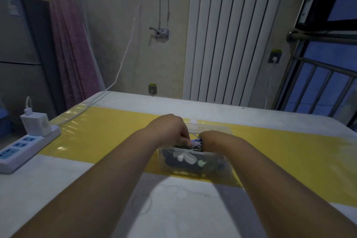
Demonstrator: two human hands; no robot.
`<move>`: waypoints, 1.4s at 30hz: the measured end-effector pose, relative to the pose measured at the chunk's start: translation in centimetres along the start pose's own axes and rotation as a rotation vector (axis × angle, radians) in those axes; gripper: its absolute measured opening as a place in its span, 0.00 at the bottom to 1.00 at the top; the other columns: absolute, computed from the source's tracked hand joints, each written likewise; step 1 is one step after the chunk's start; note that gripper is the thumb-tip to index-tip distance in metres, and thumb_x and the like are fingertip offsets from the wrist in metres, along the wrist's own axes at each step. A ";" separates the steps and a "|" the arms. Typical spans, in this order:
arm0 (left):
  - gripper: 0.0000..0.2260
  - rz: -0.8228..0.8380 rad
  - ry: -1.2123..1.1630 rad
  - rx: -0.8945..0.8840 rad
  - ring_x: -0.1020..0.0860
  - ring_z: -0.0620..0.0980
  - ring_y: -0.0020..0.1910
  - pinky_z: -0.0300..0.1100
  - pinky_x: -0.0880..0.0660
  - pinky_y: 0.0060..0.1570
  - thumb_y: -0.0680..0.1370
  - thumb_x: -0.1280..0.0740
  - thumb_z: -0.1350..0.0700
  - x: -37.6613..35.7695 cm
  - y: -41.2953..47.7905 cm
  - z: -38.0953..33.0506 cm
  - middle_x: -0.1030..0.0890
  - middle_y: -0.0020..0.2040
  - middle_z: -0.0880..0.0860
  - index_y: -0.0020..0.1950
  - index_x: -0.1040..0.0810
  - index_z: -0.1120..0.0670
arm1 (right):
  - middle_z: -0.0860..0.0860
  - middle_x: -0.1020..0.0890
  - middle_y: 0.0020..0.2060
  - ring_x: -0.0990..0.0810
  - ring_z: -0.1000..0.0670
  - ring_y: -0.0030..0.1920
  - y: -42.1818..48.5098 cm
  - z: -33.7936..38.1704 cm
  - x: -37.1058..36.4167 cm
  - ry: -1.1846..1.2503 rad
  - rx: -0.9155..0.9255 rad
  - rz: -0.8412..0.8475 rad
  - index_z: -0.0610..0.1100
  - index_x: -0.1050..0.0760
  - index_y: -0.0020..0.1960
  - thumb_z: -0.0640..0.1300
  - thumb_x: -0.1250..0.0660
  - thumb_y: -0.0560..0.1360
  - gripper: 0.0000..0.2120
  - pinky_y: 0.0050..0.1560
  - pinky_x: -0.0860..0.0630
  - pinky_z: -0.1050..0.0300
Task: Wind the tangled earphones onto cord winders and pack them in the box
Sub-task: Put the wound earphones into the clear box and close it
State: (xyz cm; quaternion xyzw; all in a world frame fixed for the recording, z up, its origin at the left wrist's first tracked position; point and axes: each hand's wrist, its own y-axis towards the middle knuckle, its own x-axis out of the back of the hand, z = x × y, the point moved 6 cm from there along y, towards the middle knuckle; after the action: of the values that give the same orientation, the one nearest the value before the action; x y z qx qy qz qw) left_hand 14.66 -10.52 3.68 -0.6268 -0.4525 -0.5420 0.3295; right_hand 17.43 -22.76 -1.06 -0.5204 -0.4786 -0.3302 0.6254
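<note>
Earphones (195,139): blue cord bundle, held over the open top of the box (216,170). Above the box's left half, the left hand (170,129) pinches the bundle with curled fingers. Above the right half, the right hand (214,139) meets the cord; its fingers are hidden, so the grip cannot be told. Recommended: lower the bundle level into the box, keeping loops tight and clear of the rim.

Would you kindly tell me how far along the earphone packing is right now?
Done: white, dark and green pieces already lie inside the clear box. In hand: the left hand and right hand both grip a bluish cord bundle just above the box's opening. Left: that bundle must go in. Whether it is fully wound is hidden by the fingers, and the box stands open.
</note>
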 end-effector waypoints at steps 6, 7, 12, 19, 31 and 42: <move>0.10 0.030 0.169 0.012 0.21 0.48 0.41 0.39 0.27 0.37 0.73 0.29 0.44 -0.6 0.7 -0.4 0.16 0.41 0.45 0.49 0.14 0.46 | 0.45 0.18 0.55 0.19 0.44 0.50 -3.6 -0.1 2.3 0.097 0.049 0.020 0.44 0.24 0.63 0.48 0.35 0.73 0.20 0.52 0.22 0.50; 0.10 0.031 0.179 0.013 0.22 0.48 0.40 0.39 0.27 0.36 0.73 0.30 0.43 -0.7 0.7 -0.5 0.16 0.41 0.45 0.49 0.14 0.46 | 0.45 0.18 0.55 0.18 0.44 0.50 -4.1 -0.3 2.7 0.123 0.050 0.016 0.43 0.25 0.64 0.50 0.33 0.72 0.22 0.54 0.22 0.49; 0.14 -0.046 0.326 -0.017 0.24 0.50 0.47 0.43 0.34 0.45 0.73 0.32 0.38 -0.4 0.9 -0.7 0.16 0.45 0.46 0.51 0.15 0.44 | 0.53 0.20 0.61 0.21 0.50 0.57 -5.5 -0.5 3.9 0.290 0.123 -0.147 0.51 0.24 0.66 0.54 0.29 0.73 0.22 0.54 0.27 0.57; 0.11 -0.070 -0.127 0.071 0.22 0.50 0.52 0.42 0.27 0.49 0.79 0.34 0.50 0.5 0.1 0.3 0.17 0.55 0.51 0.57 0.17 0.52 | 0.53 0.15 0.48 0.19 0.52 0.46 -4.7 -0.4 2.8 0.238 0.075 -0.274 0.51 0.16 0.53 0.48 0.27 0.72 0.10 0.46 0.25 0.60; 0.09 -0.019 0.243 0.165 0.21 0.53 0.43 0.42 0.22 0.42 0.73 0.31 0.61 -0.6 0.5 -0.3 0.17 0.47 0.53 0.50 0.15 0.52 | 0.49 0.18 0.48 0.21 0.46 0.49 -3.8 0.1 2.7 0.190 -0.001 -0.306 0.49 0.22 0.49 0.45 0.25 0.69 0.10 0.47 0.23 0.56; 0.10 -0.148 -0.249 0.055 0.22 0.42 0.41 0.40 0.27 0.38 0.73 0.29 0.43 2.2 -0.5 0.1 0.18 0.41 0.44 0.44 0.16 0.48 | 0.48 0.17 0.54 0.19 0.46 0.54 -3.2 0.5 2.5 0.140 -0.022 -0.157 0.47 0.16 0.55 0.46 0.28 0.73 0.11 0.58 0.22 0.53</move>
State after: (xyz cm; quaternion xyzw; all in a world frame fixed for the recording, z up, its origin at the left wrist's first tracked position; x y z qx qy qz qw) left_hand 14.25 -9.75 5.82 -0.6449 -0.5497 -0.4701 0.2469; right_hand 15.22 -22.81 2.40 -0.4638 -0.4695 -0.4188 0.6238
